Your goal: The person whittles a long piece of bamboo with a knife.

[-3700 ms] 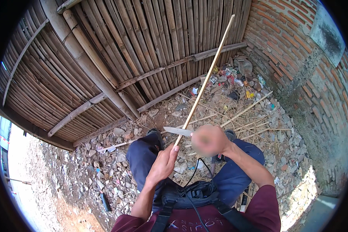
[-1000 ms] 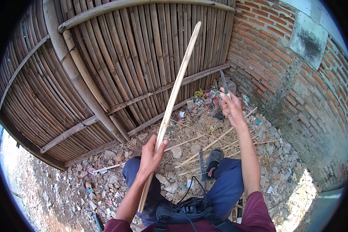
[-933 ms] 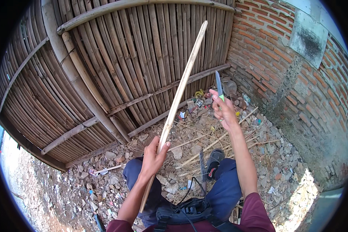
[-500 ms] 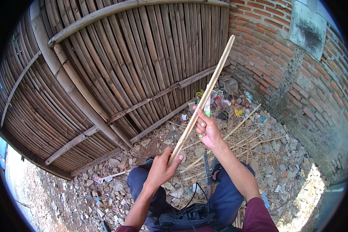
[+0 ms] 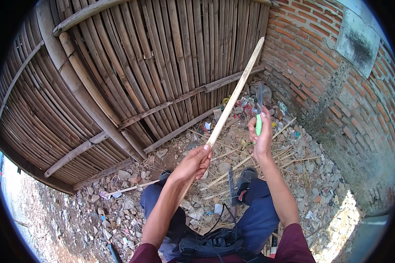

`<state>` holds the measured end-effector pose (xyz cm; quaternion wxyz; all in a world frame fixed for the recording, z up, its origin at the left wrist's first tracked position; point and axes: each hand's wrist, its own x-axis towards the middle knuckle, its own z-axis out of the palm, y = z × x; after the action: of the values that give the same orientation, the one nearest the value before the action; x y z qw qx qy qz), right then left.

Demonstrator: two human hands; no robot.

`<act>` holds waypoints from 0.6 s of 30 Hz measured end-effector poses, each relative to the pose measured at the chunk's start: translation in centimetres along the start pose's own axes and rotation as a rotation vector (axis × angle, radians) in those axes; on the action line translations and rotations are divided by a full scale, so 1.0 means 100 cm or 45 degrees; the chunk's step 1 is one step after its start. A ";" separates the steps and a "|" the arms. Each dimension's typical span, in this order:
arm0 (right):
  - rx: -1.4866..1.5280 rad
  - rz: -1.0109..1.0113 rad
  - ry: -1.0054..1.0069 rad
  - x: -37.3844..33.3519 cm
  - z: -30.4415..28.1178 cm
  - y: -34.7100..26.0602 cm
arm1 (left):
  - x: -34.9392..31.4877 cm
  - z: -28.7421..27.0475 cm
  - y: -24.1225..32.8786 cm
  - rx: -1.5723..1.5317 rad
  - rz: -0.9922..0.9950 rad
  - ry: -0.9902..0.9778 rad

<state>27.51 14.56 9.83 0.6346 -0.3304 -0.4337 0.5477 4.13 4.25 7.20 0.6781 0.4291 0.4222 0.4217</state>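
The left hand (image 5: 193, 163) is gripping a pale bamboo strip (image 5: 236, 93), which is slanting up and rightward above the rubble (image 5: 129, 204). Right of the strip, the right hand (image 5: 263, 138) is clasping a green-handled knife (image 5: 259, 122), which is pointing upward.

From the person's head, we look steeply down and forward through a wide fisheye lens; the left hand (image 5: 191, 164) and right hand (image 5: 265, 139) sit near, the slatted wall (image 5: 175, 52) and brick wall (image 5: 311, 74) stand farther off, bending toward the round rim.
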 end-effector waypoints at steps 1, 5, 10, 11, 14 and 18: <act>-0.009 0.001 -0.004 -0.001 0.001 0.000 | 0.004 -0.006 -0.002 -0.066 -0.015 -0.021; -0.610 -0.165 -0.366 -0.010 -0.005 0.016 | 0.017 -0.026 -0.035 -0.369 -0.127 -0.115; -1.034 -0.388 -0.621 -0.025 -0.002 0.037 | 0.026 -0.031 -0.068 0.046 -0.045 0.214; -1.205 -0.519 -0.736 -0.026 0.000 0.035 | 0.028 -0.031 -0.068 0.153 0.007 0.258; -1.306 -0.408 -0.837 -0.036 0.000 0.045 | 0.023 -0.031 -0.071 0.172 0.032 0.269; -1.310 -0.521 -0.928 -0.041 0.003 0.061 | 0.018 -0.032 -0.073 0.127 0.076 0.299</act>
<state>24.66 11.64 3.67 0.2999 -0.2959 -0.8809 0.2158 3.18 4.65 -0.94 0.5890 0.4224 0.5061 0.4674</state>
